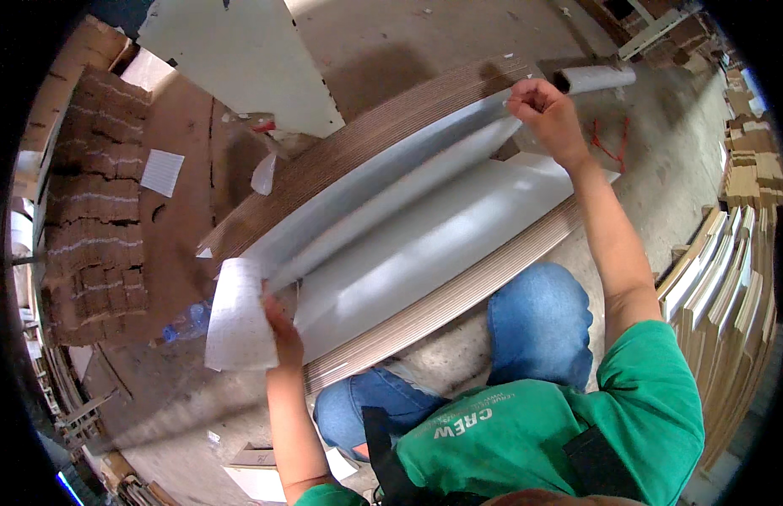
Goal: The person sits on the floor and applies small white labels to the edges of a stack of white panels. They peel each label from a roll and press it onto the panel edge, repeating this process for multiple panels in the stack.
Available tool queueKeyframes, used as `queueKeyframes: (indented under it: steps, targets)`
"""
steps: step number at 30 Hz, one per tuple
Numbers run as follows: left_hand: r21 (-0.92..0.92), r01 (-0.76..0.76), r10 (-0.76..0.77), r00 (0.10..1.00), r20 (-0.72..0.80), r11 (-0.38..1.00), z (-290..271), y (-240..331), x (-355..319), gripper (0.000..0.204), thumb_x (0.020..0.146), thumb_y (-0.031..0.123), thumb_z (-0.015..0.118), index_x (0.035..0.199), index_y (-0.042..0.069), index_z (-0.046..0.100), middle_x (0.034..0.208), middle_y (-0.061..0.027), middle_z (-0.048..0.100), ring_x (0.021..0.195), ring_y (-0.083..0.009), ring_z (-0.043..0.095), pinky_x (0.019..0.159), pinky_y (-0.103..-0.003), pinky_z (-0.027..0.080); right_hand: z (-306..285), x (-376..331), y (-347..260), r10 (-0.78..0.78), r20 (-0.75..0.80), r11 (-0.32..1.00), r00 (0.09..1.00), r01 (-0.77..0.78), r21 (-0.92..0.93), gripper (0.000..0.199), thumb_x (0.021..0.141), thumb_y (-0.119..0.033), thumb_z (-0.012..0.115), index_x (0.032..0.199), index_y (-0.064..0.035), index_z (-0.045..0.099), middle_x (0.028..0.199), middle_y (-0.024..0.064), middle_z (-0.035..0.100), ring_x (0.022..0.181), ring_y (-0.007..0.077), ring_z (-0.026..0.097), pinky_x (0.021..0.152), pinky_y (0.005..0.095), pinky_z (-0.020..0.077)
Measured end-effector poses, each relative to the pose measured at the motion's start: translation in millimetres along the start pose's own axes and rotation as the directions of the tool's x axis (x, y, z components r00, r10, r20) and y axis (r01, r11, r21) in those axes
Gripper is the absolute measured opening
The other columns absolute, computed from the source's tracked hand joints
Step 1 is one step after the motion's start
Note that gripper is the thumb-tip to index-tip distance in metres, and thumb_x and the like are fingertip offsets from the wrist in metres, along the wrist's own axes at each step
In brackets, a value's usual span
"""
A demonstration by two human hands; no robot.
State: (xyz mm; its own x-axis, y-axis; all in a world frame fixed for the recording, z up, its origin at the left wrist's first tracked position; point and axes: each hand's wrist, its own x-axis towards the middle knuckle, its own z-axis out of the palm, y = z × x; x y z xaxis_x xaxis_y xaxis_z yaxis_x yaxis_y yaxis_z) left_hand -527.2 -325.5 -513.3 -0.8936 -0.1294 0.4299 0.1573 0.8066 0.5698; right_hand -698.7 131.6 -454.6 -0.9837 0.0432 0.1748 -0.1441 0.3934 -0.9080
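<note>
A long pale-faced cardboard sheet (408,181), with a thin brown edge, stands tilted between two stacks in front of me. My right hand (545,114) is closed in a pinch at its far right end. Low on the left, my left hand (282,331) grips the edge of a white sheet (240,320) beside the near left end of the cardboard. Whether the two pieces are joined there is hidden. The far stack of cardboard (366,114) shows brown layered edges, and the near stack (434,261) has a smooth, shiny grey-white top.
Brown cardboard bundles (96,202) rise at the left, near a plastic bottle (187,324). A large pale panel (240,59) stands beyond the far stack. At the right are a grey-white roll (598,78), red strapping (611,145) and upright stacked boards (720,295).
</note>
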Motion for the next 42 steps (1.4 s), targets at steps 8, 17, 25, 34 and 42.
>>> queueKeyframes:
  steps: [8, 17, 25, 34, 42]
  targets:
    - [0.511, 0.013, -0.067, 0.994, 0.087, 0.86, 6, 49, 35, 0.03, 0.091, 0.023, 0.047, 0.105, -0.001, 0.057, 0.099, -0.0169, 0.06, 0.091, -0.0326, 0.057, 0.076, -0.037, 0.046, 45, -4, 24, -0.245, -0.04, 0.907, 0.969, 0.214, -0.363, 0.013, 0.073, -0.003, 0.063, 0.085, -0.0037, 0.056, 0.076, 0.0074, 0.061, 0.071, 0.0148, 0.059, 0.061, 0.0265, 0.048]
    - [0.3, -0.217, 0.201, 0.976, 0.083, 0.929, 30, 27, 27, 0.018, 0.088, 0.014, 0.051, 0.089, -0.002, 0.059, 0.081, -0.0144, 0.059, 0.071, -0.0284, 0.056, 0.063, -0.034, 0.045, 27, 3, 37, -0.375, -0.122, 0.681, 0.919, 0.184, -0.709, 0.018, 0.069, -0.016, 0.07, 0.077, -0.0057, 0.057, 0.076, 0.0097, 0.059, 0.072, 0.0286, 0.057, 0.063, 0.0364, 0.0472]
    - [0.279, -0.195, 0.192, 0.981, 0.036, 0.94, 16, 61, 31, 0.018, 0.089, 0.015, 0.05, 0.09, -0.001, 0.059, 0.082, -0.0144, 0.059, 0.072, -0.0286, 0.057, 0.063, -0.034, 0.045, 10, -16, 12, -0.51, 0.148, 0.552, 0.847, 0.455, -0.699, 0.031, 0.071, -0.005, 0.065, 0.101, -0.009, 0.058, 0.105, 0.0074, 0.056, 0.1, 0.028, 0.047, 0.085, 0.0358, 0.0415]
    - [0.282, -0.202, 0.205, 0.979, 0.021, 0.938, 18, 56, 32, 0.022, 0.091, 0.017, 0.047, 0.092, -0.002, 0.059, 0.084, -0.0153, 0.059, 0.075, -0.0297, 0.057, 0.065, -0.036, 0.045, 7, -24, 10, -0.5, 0.218, 0.473, 0.838, 0.475, -0.742, 0.032, 0.073, -0.003, 0.06, 0.104, -0.0092, 0.057, 0.11, 0.0055, 0.054, 0.103, 0.0275, 0.047, 0.089, 0.0365, 0.0423]
    - [-0.007, 0.081, -0.08, 0.991, 0.108, 0.997, 9, 73, 47, 0.026, 0.092, 0.019, 0.044, 0.098, -0.003, 0.057, 0.09, -0.0157, 0.059, 0.08, -0.0275, 0.055, 0.07, -0.034, 0.044, 16, -32, 7, -0.462, 0.221, 0.482, 0.859, 0.453, -0.75, 0.045, 0.069, -0.001, 0.059, 0.113, -0.0066, 0.051, 0.117, 0.0106, 0.049, 0.104, 0.0292, 0.047, 0.089, 0.0364, 0.0419]
